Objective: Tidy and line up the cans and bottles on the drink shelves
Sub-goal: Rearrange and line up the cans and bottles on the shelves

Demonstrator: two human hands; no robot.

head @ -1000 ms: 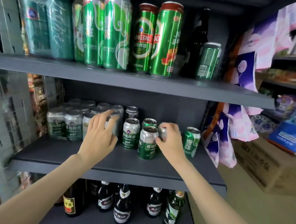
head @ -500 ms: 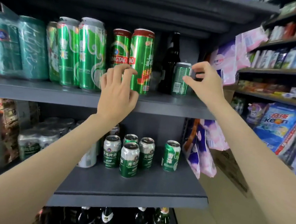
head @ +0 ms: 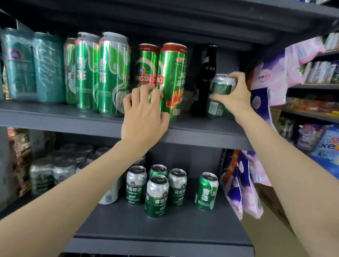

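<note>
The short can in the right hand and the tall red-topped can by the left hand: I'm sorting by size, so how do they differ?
The short can stands much lower than the tall red-topped can. The short can has a silver top; the tall can's top band is red. The right hand grips the short can, while the left hand has its fingers on the tall can's lower front. Both are green and stand upright on the upper shelf.
</note>
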